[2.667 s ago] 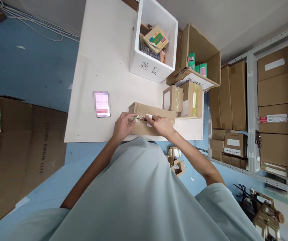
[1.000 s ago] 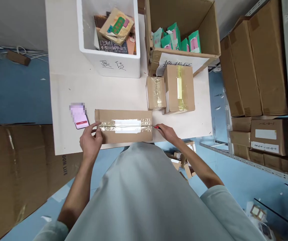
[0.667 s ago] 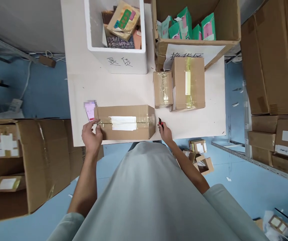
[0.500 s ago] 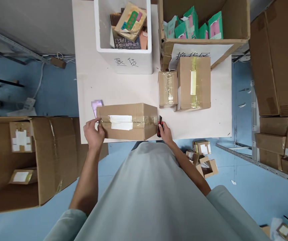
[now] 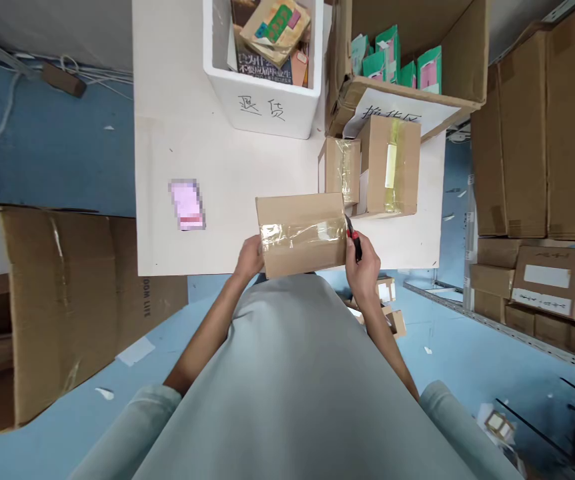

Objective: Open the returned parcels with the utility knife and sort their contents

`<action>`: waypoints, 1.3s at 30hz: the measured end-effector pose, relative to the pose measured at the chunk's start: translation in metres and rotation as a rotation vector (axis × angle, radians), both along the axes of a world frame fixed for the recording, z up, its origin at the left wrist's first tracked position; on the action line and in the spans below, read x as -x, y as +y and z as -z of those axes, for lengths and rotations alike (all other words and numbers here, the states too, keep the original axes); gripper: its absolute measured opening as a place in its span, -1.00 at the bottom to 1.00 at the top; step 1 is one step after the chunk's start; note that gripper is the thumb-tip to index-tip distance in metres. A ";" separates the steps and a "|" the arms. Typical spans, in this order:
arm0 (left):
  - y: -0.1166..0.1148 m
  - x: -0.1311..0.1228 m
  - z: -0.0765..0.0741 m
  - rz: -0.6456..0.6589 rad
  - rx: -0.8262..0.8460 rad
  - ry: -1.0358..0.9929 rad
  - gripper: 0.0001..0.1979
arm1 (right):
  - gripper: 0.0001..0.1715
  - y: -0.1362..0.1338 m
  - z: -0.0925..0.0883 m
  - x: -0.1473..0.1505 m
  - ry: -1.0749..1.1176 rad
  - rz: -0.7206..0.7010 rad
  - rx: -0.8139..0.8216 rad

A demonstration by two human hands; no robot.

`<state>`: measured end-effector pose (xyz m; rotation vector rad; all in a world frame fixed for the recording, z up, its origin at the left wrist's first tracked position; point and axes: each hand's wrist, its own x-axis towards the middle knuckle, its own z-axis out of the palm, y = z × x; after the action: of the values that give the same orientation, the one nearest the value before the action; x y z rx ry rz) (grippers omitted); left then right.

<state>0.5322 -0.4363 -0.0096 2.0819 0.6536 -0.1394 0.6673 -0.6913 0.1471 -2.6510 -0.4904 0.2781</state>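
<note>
A brown cardboard box (image 5: 301, 233) sealed with clear tape is tipped up at the near edge of the white table (image 5: 177, 153). My left hand (image 5: 250, 259) grips its lower left corner. My right hand (image 5: 364, 263) is closed on a red and black box cutter (image 5: 353, 237) and presses against the box's right side. The blade end touches the box's upper right edge.
A phone (image 5: 186, 205) lies on the table to the left. Two smaller taped boxes (image 5: 375, 167) stand just behind the held box. A white foam bin (image 5: 262, 100) with books and an open carton (image 5: 407, 60) with green packets sit at the back. Large cartons (image 5: 57, 300) stand left; shelves with boxes (image 5: 537, 173) right.
The box has been lifted and turned, so its white label no longer shows. Both hands moved right with it. The cutter stays in my right hand at the box's right end.
</note>
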 end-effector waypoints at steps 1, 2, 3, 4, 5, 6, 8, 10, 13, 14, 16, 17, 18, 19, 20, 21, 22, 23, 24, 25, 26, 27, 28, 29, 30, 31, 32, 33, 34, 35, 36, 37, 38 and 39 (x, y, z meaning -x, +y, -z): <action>-0.005 -0.003 0.003 0.015 0.038 0.012 -0.62 | -0.34 0.005 -0.002 0.001 -0.029 -0.027 0.059; -0.007 -0.005 0.005 0.004 0.062 0.033 -0.64 | -0.34 0.010 -0.002 0.001 -0.055 -0.045 0.119; -0.006 -0.005 0.004 -0.026 0.082 0.052 -0.63 | -0.34 0.013 -0.001 0.002 -0.078 -0.053 0.168; -0.003 -0.004 0.001 -0.060 0.110 0.054 -0.60 | -0.34 0.015 -0.001 0.002 -0.095 -0.054 0.203; 0.002 -0.003 -0.004 -0.099 0.144 0.034 -0.56 | -0.34 0.017 -0.001 0.003 -0.109 -0.045 0.224; 0.010 -0.002 -0.012 -0.135 0.179 -0.011 -0.53 | -0.34 0.017 -0.002 0.004 -0.120 -0.026 0.236; 0.028 -0.004 -0.035 -0.188 0.233 -0.156 -0.47 | -0.33 0.018 -0.009 0.009 -0.134 0.020 0.254; 0.047 -0.012 -0.063 -0.166 0.244 -0.275 -0.44 | -0.32 0.020 -0.019 0.017 -0.137 0.070 0.255; 0.068 -0.035 -0.101 -0.012 0.235 -0.326 -0.40 | -0.31 0.033 -0.036 0.037 -0.106 0.098 0.211; 0.073 -0.044 -0.108 0.040 0.238 -0.321 -0.39 | -0.32 0.040 -0.041 0.045 -0.077 0.090 0.205; 0.079 -0.061 -0.116 0.133 0.272 -0.301 -0.41 | -0.34 0.055 -0.049 0.061 0.011 0.053 0.229; 0.081 -0.067 -0.116 0.170 0.298 -0.292 -0.44 | -0.35 0.062 -0.053 0.070 0.063 0.030 0.251; 0.082 -0.072 -0.115 0.200 0.323 -0.286 -0.48 | -0.36 0.070 -0.056 0.078 0.115 0.005 0.270; 0.083 -0.076 -0.114 0.220 0.344 -0.284 -0.52 | -0.37 0.077 -0.058 0.086 0.164 -0.021 0.281; 0.083 -0.078 -0.113 0.229 0.357 -0.284 -0.55 | -0.36 0.083 -0.061 0.093 0.208 -0.048 0.282; 0.083 -0.079 -0.112 0.231 0.364 -0.284 -0.57 | -0.35 0.090 -0.063 0.100 0.247 -0.073 0.273; 0.084 -0.079 -0.112 0.230 0.368 -0.284 -0.57 | -0.33 0.096 -0.064 0.105 0.280 -0.091 0.258; 0.084 -0.079 -0.112 0.230 0.372 -0.280 -0.57 | -0.32 0.101 -0.066 0.110 0.303 -0.101 0.242; 0.085 -0.078 -0.113 0.231 0.380 -0.274 -0.57 | -0.31 0.106 -0.066 0.113 0.317 -0.102 0.230; 0.085 -0.077 -0.115 0.235 0.389 -0.269 -0.56 | -0.31 0.111 -0.067 0.116 0.323 -0.095 0.223; 0.086 -0.077 -0.116 0.239 0.397 -0.264 -0.55 | -0.31 0.115 -0.067 0.117 0.325 -0.084 0.222; 0.086 -0.077 -0.117 0.240 0.402 -0.261 -0.55 | -0.32 0.119 -0.066 0.118 0.324 -0.073 0.224; 0.086 -0.077 -0.118 0.238 0.406 -0.261 -0.54 | -0.32 0.122 -0.066 0.118 0.321 -0.063 0.231; 0.087 -0.077 -0.119 0.235 0.408 -0.261 -0.54 | -0.32 0.124 -0.067 0.118 0.318 -0.056 0.237; 0.087 -0.077 -0.119 0.231 0.409 -0.263 -0.55 | -0.32 0.126 -0.067 0.118 0.316 -0.053 0.242; 0.087 -0.077 -0.118 0.229 0.411 -0.266 -0.55 | -0.32 0.127 -0.068 0.118 0.314 -0.053 0.245; 0.087 -0.076 -0.118 0.228 0.413 -0.269 -0.55 | -0.33 0.129 -0.070 0.117 0.313 -0.056 0.249; 0.087 -0.076 -0.118 0.228 0.414 -0.274 -0.55 | -0.34 0.130 -0.072 0.117 0.312 -0.058 0.256; 0.086 -0.076 -0.117 0.227 0.413 -0.278 -0.56 | -0.34 0.132 -0.075 0.118 0.312 -0.061 0.268; 0.086 -0.076 -0.117 0.226 0.410 -0.281 -0.56 | -0.34 0.135 -0.078 0.117 0.314 -0.062 0.287; 0.086 -0.075 -0.116 0.225 0.406 -0.284 -0.56 | -0.34 0.138 -0.081 0.117 0.319 -0.063 0.314; 0.086 -0.075 -0.116 0.224 0.401 -0.285 -0.57 | -0.34 0.142 -0.084 0.117 0.325 -0.064 0.348; 0.085 -0.074 -0.115 0.222 0.395 -0.286 -0.57 | -0.33 0.147 -0.087 0.116 0.332 -0.068 0.390; 0.085 -0.074 -0.115 0.220 0.388 -0.288 -0.58 | -0.33 0.153 -0.089 0.116 0.337 -0.076 0.436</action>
<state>0.6060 -0.3513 0.1055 1.7464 0.2006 -0.0809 0.5518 -0.5384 0.2364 -2.9102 -0.4588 0.9314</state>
